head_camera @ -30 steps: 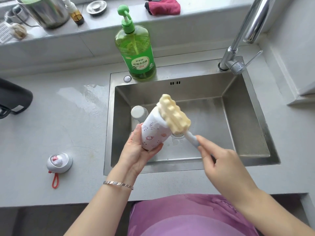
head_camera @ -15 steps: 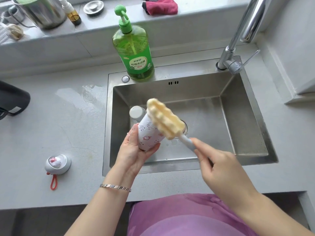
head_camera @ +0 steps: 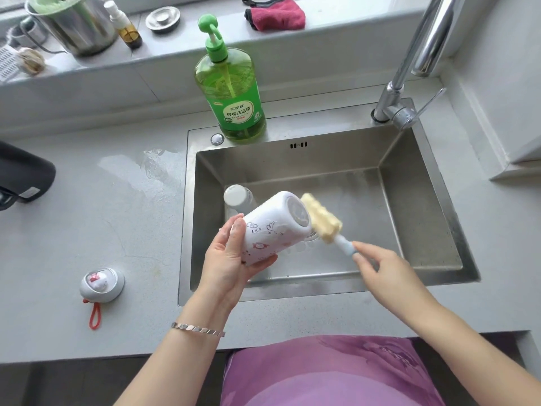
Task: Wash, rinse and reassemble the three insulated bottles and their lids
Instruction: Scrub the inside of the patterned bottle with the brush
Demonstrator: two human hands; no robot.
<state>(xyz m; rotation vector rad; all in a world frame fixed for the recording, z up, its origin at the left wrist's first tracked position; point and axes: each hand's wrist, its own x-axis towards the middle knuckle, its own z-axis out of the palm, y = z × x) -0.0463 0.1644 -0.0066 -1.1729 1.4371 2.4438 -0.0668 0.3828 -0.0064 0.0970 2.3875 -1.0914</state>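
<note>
The bottle [head_camera: 272, 232] in my left hand [head_camera: 228, 268] had a smooth matt white coat; my brush [head_camera: 322, 221] was porous yellow foam on a plastic stem. The sink [head_camera: 424, 206] was brushed steel, the tap [head_camera: 421, 39] mirror-glossy chrome, the soap bottle [head_camera: 231, 92] clear shiny plastic, the cloth [head_camera: 275, 14] nubbly red

A white printed bottle [head_camera: 272, 230], scattered with small red and black cartoon marks, was held in the left hand [head_camera: 231, 259] over the sink at the centre of the frame, tilted with one round end raised toward the upper right. A yellow sponge brush [head_camera: 322, 222] lay against that raised end. Just behind it to the upper left, a second bottle [head_camera: 238, 196] with a pale top stood inside the sink near its left wall. A domed lid [head_camera: 102, 284], grey-white with a red loop, rested on the bench at lower left, well apart from both.
</note>
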